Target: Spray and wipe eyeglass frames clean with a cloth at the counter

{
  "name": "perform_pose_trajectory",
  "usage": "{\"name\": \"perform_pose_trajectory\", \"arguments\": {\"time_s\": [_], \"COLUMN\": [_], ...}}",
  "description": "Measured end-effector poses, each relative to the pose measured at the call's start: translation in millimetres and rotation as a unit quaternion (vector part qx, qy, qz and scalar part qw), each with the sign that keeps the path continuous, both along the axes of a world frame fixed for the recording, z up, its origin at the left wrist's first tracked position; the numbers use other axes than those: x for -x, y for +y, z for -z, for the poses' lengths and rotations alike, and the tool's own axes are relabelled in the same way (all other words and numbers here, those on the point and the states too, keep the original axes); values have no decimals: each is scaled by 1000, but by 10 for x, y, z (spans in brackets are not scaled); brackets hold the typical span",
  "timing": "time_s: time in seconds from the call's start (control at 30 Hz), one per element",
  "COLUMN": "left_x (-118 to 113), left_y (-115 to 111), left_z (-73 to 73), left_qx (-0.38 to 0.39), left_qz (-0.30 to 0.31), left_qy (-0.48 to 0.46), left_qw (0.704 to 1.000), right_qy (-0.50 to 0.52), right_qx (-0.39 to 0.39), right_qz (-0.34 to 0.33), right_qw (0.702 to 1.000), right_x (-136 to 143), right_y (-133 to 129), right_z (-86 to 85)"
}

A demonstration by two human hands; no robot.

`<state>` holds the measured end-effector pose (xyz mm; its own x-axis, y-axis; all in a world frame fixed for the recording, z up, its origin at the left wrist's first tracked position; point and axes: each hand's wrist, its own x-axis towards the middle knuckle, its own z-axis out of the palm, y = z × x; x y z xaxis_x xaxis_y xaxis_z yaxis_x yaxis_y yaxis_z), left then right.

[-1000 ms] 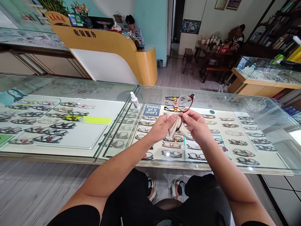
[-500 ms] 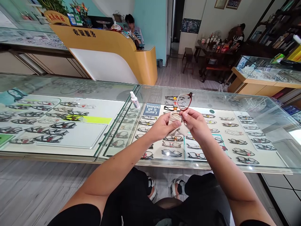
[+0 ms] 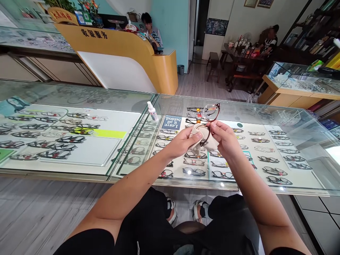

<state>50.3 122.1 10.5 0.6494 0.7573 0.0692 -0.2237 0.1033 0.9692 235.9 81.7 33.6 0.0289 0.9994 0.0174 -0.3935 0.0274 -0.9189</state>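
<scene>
Above the glass display case, my right hand (image 3: pixel 224 136) pinches a pair of dark red glasses (image 3: pixel 219 112) near the middle of the frame. One lens stands up beyond my fingers; the other rim is low, against a beige cleaning cloth (image 3: pixel 195 143). My left hand (image 3: pixel 186 142) is closed on the cloth, thumb on top, with the folds lying around that lower lens. How much of the lens is wrapped cannot be seen. A white spray bottle (image 3: pixel 152 112) stands upright on the glass to the left of my hands.
Rows of glasses (image 3: pixel 193 162) lie inside the glass display case (image 3: pixel 127 178) beneath my hands. Beyond is a wooden service counter (image 3: pixel 164 72) with a person (image 3: pixel 154 33) behind it. Another person (image 3: pixel 268 44) sits at a dark table at the back right.
The glasses have turned and shifted slightly right, and the upper lens shows wider. The cloth has opened out, baring more of the lower rim. Both hands keep their holds.
</scene>
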Motion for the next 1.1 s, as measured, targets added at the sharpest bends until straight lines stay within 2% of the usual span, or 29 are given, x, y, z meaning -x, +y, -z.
{"name": "perform_pose_trajectory", "arguments": {"time_s": [0.17, 0.33, 0.53, 0.67, 0.77, 0.97, 1.1], "left_x": [-34, -84, -70, -43, -39, -108, -128], "left_y": [-16, -18, 35, 39, 27, 30, 60], "left_z": [-16, 34, 81, 68, 41, 48, 88], "left_qx": [-9, -17, -38, -3, 8, 3, -5], "left_qz": [-11, -67, -84, -38, -6, -67, -86], "left_qy": [3, 0, 4, -12, -17, -32, -17], "left_qw": [1000, 998, 996, 999, 1000, 997, 996], "right_qy": [-18, -30, -33, 1, 0, -45, -45], "right_qx": [-12, -51, -37, 4, 3, -45, -51], "right_qz": [-4, -20, -12, -3, 8, 1, 0], "right_qw": [1000, 998, 999, 1000, 1000, 998, 998], "right_x": [17, 46, 38, -1, -9, 72, 107], "right_y": [19, 9, 9, 31, 46, 45, 39], "right_z": [24, 87, 71, 6, -7, 91, 159]}}
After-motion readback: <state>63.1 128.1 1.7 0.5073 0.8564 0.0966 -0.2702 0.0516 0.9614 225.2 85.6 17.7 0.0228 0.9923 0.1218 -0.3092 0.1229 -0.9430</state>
